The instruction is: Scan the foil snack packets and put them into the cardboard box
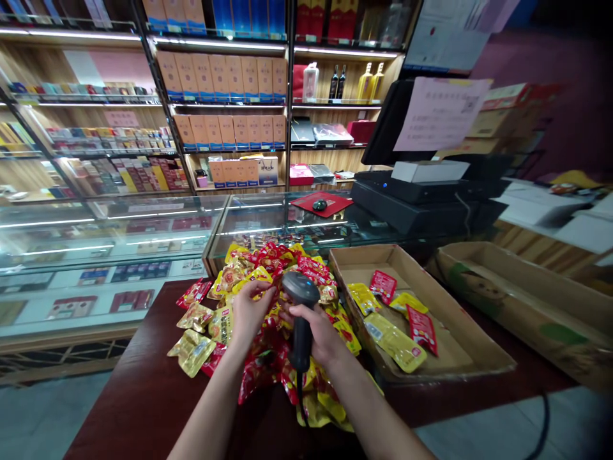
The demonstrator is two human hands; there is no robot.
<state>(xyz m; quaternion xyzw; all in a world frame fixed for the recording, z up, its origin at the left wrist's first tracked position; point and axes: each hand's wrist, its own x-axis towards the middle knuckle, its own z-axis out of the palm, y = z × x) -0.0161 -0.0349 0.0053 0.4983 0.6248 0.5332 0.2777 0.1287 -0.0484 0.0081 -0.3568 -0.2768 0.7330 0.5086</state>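
A large heap of red, yellow and gold snack packets covers the middle of the dark red table. My left hand is over the heap with fingers pinched at a yellow packet. Close on its right, my right hand is wrapped round a black barcode scanner, whose head points up and toward the left hand; its cable hangs down over the packets. Right of the heap, an open cardboard tray holds several red and yellow packets.
A second cardboard tray lies at the far right. Behind stand glass display counters, a red mat with a mouse, and a dark monitor with paper attached. Shelves of boxes and bottles line the back.
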